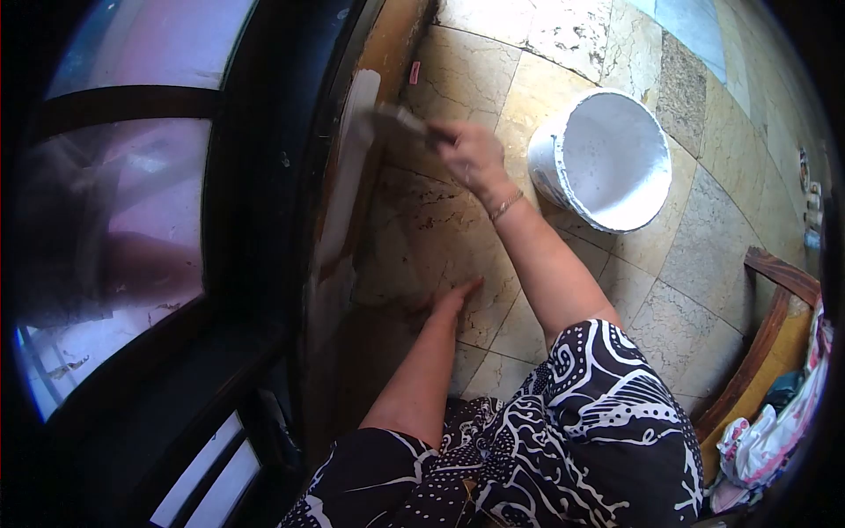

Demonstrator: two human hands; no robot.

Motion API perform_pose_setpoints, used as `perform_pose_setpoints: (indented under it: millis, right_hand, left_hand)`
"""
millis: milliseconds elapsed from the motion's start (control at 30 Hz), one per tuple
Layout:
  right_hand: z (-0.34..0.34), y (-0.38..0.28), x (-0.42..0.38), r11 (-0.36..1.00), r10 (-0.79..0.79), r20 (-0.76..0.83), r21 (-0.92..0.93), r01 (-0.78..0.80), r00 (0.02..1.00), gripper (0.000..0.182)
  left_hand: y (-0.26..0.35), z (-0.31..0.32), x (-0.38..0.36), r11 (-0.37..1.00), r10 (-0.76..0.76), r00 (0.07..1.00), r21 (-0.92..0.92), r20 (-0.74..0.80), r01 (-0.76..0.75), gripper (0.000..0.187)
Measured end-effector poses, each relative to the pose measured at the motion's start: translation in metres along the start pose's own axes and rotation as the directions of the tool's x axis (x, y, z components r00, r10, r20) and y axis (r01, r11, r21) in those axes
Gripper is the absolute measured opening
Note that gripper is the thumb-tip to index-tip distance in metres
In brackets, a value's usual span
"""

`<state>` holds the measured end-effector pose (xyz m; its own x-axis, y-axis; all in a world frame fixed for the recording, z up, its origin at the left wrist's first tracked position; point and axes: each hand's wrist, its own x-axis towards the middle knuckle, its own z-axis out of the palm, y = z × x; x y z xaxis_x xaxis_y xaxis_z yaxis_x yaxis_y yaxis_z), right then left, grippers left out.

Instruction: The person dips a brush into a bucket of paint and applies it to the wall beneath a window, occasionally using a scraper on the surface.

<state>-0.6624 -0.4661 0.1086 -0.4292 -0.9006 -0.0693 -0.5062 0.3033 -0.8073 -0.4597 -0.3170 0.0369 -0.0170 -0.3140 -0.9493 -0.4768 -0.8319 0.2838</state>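
Observation:
My right hand (pixel 473 158) is closed around the handle of a paintbrush (pixel 400 121), both slightly blurred. The brush's bristle end meets a strip of white paint (pixel 352 141) on the wooden board beside the dark door frame. A thin bracelet circles my right wrist. Lower down, my left hand (pixel 449 297) reaches toward the base of the wall, holding nothing that I can see. Its thumb stretches out to the right, while the other fingers are partly lost in shadow. Right of my right hand, a white bucket (pixel 550 167) stands on the floor, its inside coated white.
Marbled stone tiles (pixel 695 238) cover the floor. A dark-framed glass door (pixel 123 202) fills the left side. At lower right is a wooden chair (pixel 748 352) with cloths (pixel 761 444) on it. A small pink piece (pixel 415 72) lies near the wall.

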Motion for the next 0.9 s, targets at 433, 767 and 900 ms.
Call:
perform_pose_setpoints:
  millis: [433,767,900]
  right_hand:
    - [0.024,-0.021,-0.031,0.998,0.027,-0.038,-0.054,-0.029,0.999,0.023]
    - [0.003,-0.014,-0.009,0.996,0.029,-0.093,-0.086,-0.037,0.995,0.026]
    - [-0.015,-0.012,0.072,0.931,0.364,-0.269,0.113,-0.346,0.892,0.028]
  left_hand:
    - [-0.060,-0.002,0.063,0.984,-0.091,0.979,0.132,-0.181,0.116,0.107]
    - [-0.042,0.000,0.042,0.977,-0.106,0.966,0.154,-0.234,0.145,0.099]
    - [-0.005,-0.003,0.004,0.992,-0.128,0.990,0.005,0.059,0.128,0.098]
